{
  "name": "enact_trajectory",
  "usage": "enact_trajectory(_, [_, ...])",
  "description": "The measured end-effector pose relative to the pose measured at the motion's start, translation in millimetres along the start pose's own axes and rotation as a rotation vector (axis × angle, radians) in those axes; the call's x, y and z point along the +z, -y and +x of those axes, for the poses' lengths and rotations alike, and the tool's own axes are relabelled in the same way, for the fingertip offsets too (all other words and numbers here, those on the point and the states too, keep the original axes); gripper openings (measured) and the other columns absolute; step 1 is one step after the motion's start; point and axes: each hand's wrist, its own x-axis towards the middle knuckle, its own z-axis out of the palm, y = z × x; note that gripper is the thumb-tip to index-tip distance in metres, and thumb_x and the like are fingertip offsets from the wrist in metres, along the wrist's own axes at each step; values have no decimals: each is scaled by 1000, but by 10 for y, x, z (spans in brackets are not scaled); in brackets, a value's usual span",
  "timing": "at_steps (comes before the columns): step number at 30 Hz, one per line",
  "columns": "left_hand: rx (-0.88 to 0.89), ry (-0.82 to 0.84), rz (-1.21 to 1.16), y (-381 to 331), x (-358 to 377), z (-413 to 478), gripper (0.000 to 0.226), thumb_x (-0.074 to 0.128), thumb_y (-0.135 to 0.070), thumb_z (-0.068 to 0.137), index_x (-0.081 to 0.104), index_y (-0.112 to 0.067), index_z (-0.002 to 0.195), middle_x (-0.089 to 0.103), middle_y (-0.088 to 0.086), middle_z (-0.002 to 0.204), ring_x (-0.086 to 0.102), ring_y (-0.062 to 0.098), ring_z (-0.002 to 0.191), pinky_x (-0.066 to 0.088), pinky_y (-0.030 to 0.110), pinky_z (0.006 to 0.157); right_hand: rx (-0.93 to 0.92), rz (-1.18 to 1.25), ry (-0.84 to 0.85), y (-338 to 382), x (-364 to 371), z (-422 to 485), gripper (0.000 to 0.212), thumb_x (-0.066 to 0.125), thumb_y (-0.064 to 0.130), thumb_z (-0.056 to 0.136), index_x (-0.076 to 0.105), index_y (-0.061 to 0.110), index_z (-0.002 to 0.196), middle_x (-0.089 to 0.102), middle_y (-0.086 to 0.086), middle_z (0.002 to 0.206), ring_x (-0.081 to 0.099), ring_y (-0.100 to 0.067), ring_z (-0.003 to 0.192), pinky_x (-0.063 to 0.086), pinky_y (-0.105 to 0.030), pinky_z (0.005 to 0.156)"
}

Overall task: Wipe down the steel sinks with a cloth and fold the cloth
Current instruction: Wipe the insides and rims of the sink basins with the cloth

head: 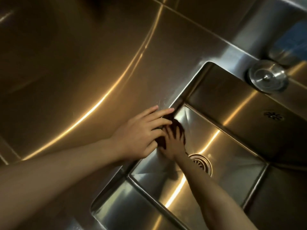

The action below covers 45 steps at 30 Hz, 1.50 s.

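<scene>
A steel sink [192, 83] fills the lower right of the head view, with its drain [201, 163] in the basin floor. A small dark brown cloth [176, 124] lies against the sink's left inner wall, just below the rim. My right hand [172, 145] reaches into the basin and presses on the cloth with spread fingers. My left hand [141, 133] rests on the counter at the rim, fingers apart, their tips over the edge and touching the cloth's top. Most of the cloth is hidden under the two hands.
A steel counter [74, 72] stretches to the left and behind. A round steel sink plug [268, 77] sits on the ledge behind the basin. Overflow holes [273, 116] mark the far wall. A blurred blue object [292, 39] is at the top right.
</scene>
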Motion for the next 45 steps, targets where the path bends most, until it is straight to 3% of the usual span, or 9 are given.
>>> enact_trajectory(4, [14, -10, 8, 18, 9, 3, 38, 39, -18, 77, 74, -10, 90, 62, 7, 123, 29, 21, 137, 14, 38, 117, -334, -228, 32, -529, 131, -265, 94, 66, 56, 59, 33, 25, 142, 44, -5, 143, 26, -44, 133, 32, -65, 102])
enact_trajectory(10, [12, 1, 18, 33, 13, -3, 39, 38, -19, 79, 74, -12, 90, 62, 6, 125, 29, 20, 138, 17, 41, 116, 282, 152, -57, 162, 175, -309, 85, 62, 53, 75, 28, 22, 147, 26, -10, 153, 12, -49, 137, 9, -62, 110])
enact_trajectory(14, [7, 27, 22, -3, -28, -9, 38, 39, -20, 77, 73, -12, 90, 60, 8, 126, 30, 22, 138, 20, 45, 114, -360, -87, 165, 476, 569, -869, 88, 78, 45, 56, 48, 26, 136, 50, -5, 138, 24, -45, 132, 32, -69, 99])
enact_trajectory(18, [13, 23, 30, -13, -43, -4, 38, 37, -19, 79, 73, -11, 87, 61, 9, 123, 35, 25, 136, 23, 47, 113, -678, -358, 259, 91, 680, -1418, 50, 59, 39, 75, 58, 36, 125, 60, 7, 126, 47, -36, 126, 41, -61, 97])
enact_trajectory(29, [33, -10, 51, 35, 4, -22, 37, 39, -17, 78, 74, -12, 87, 62, 8, 123, 34, 22, 136, 22, 44, 115, -454, -52, 381, 934, 310, -965, 45, 37, 28, 93, 49, 23, 136, 38, -4, 147, 23, -39, 139, 24, -55, 111])
enact_trajectory(34, [44, -17, 46, 52, 12, -14, 38, 39, -20, 77, 74, -13, 90, 61, 8, 123, 31, 19, 137, 18, 39, 115, -116, 607, 437, 699, -438, -1785, 59, 59, 23, 80, 47, 15, 137, 48, -12, 138, 45, -27, 125, 33, -28, 102])
enact_trajectory(39, [74, -55, 89, 73, 48, -25, 40, 37, -20, 78, 74, -10, 86, 63, 11, 119, 36, 23, 134, 25, 44, 113, -39, 803, 344, 710, -1105, -2713, 67, 58, 22, 65, 55, 20, 132, 54, -2, 134, 48, -13, 121, 35, -28, 106])
enact_trajectory(42, [77, -63, 108, 70, 40, -41, 41, 36, -21, 78, 74, -8, 86, 63, 12, 119, 38, 25, 133, 27, 45, 112, -29, 784, 187, 915, -1434, -3141, 61, 65, 11, 74, 54, 21, 133, 48, 1, 138, 40, -5, 120, 25, -7, 100])
enact_trajectory(45, [54, -60, 150, 35, -13, -62, 44, 34, -22, 78, 73, -5, 89, 64, 14, 117, 41, 26, 129, 15, 34, 115, -57, 454, 28, 1294, -1454, -3495, 64, 64, 31, 80, 41, 35, 139, 34, 8, 145, 25, -27, 132, 23, -33, 109])
